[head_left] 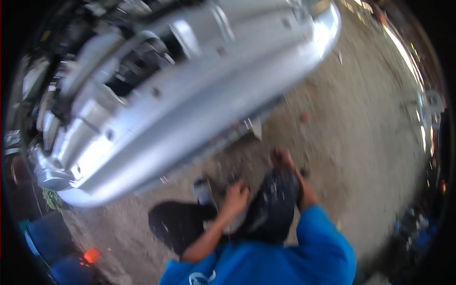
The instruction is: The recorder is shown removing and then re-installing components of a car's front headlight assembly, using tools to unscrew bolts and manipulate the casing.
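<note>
My left hand (236, 197) is in front of my body, between my bent knees, with its fingers curled in. Whatever it may hold is too blurred to make out. A small dark object (232, 177) shows just beyond its fingers, and a grey cylindrical thing (203, 191) stands to its left by my knee. My right hand (283, 158) reaches past my right knee, over the dirt; blur hides how its fingers are set. Ahead of both hands lies a large silver car bumper (204, 118), slanting from lower left to upper right, apart from my hands.
Bare dirt ground (361, 142) spreads to the right. A dark jumble of parts fills the upper left behind the bumper. At lower left are a blue container (50, 237) and an orange object (92, 255). Blurred blue and pale clutter (418, 232) lies at lower right.
</note>
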A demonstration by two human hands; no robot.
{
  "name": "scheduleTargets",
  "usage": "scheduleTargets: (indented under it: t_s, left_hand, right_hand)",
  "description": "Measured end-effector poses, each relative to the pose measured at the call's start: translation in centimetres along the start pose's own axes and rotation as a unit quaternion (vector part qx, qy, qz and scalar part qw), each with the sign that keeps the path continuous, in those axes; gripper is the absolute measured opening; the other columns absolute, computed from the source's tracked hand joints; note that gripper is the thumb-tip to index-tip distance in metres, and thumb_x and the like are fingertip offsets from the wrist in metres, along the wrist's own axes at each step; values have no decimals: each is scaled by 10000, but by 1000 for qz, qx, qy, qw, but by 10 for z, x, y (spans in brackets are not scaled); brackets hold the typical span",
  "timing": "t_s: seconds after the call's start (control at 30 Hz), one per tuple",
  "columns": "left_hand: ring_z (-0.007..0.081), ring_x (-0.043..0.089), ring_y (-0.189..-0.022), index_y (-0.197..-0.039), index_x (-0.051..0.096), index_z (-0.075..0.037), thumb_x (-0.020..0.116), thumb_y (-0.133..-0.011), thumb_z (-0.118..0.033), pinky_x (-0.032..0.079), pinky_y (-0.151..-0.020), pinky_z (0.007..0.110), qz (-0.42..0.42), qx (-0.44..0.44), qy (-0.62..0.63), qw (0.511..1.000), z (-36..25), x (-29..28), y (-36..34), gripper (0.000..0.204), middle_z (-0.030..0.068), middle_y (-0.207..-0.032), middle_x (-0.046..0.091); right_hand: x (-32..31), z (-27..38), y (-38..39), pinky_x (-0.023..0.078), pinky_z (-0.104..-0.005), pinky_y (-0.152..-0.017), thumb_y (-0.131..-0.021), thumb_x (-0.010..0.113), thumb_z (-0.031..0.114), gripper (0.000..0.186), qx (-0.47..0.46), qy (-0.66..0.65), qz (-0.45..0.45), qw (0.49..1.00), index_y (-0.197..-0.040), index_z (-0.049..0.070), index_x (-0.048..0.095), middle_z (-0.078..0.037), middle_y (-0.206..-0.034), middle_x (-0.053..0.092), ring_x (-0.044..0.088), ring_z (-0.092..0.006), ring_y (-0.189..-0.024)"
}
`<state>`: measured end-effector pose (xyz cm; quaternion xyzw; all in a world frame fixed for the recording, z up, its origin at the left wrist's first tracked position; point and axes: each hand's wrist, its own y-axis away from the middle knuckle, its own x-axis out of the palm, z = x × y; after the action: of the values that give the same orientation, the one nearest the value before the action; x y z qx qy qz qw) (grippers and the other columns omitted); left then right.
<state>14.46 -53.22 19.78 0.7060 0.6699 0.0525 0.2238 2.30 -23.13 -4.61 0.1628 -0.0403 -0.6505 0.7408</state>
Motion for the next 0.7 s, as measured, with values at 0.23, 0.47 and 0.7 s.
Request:
scheduleTargets:
  t_s: [0.23, 0.47, 0.7]
  left_hand:
    - [320, 631, -759, -909, 588, 9, 505, -881, -61, 479, -688, 375, 67, -70, 54, 994, -13, -6, 0, 111, 185, -803, 621]
    - [289, 633, -705, -912, 595, 11, 504, -871, -46, 474, -653, 359, 54, -67, 19, 996, -16, -19, 10, 115, 177, -784, 616]
    - [340, 619, -759, -881, 570, 22, 499, -884, -49, 465, -680, 382, 34, -76, -25, 996, 0, -11, 18, 100, 197, -801, 597]
  right_hand:
    - [36, 110, 12, 329, -271, -469, -832, 507, 254, 166, 235, -507, 120, 821, -786, 101, 459, -30, -717, 482, 407, -156, -575]
    - [69, 77, -1, 422, -301, -548, -879, 572, 205, 166, 240, -84, 15, 967, -912, 43, 578, -55, -755, 569, 528, -173, -641]
    - [114, 33, -34, 482, -435, -634, -845, 610, 223, 227, -38, 332, 16, 942, -1023, 81, 613, -176, -741, 607, 634, -324, -721]
